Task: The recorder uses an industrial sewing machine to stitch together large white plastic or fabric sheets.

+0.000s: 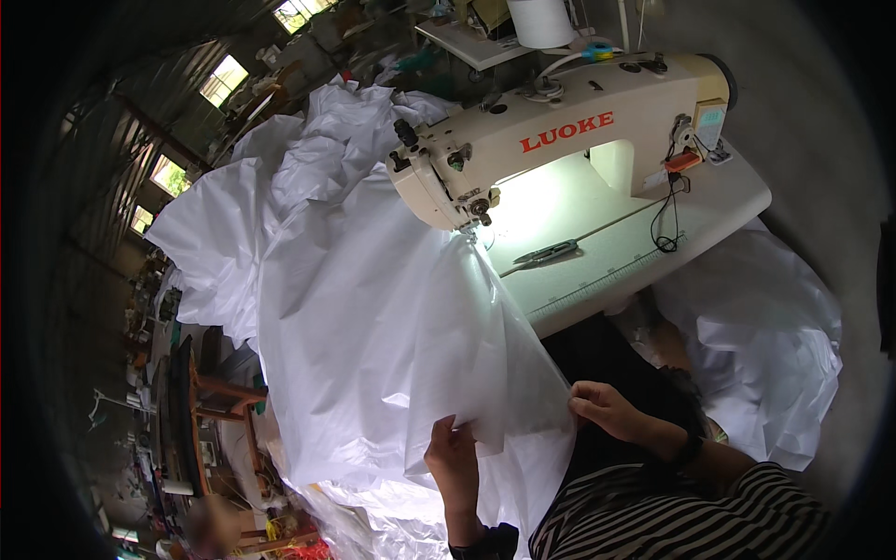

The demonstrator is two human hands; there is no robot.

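The white sheet (pixel 364 308) meets the sewing machine (pixel 560 121), our left fingers (pixel 441 433) and right fingers (pixel 588 393) pinching it, seaming apparently unfinished!

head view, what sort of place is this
Probably a sewing workshop: a cream, arched sewing machine, broad sheets of glossy white material, and slim grey metal snips on the flat white table.

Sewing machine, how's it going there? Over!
Left hand and right hand pinching white sheeting. Sheeting reaches needle end of sewing machine. Thread snips on machine bed, off the sheeting.
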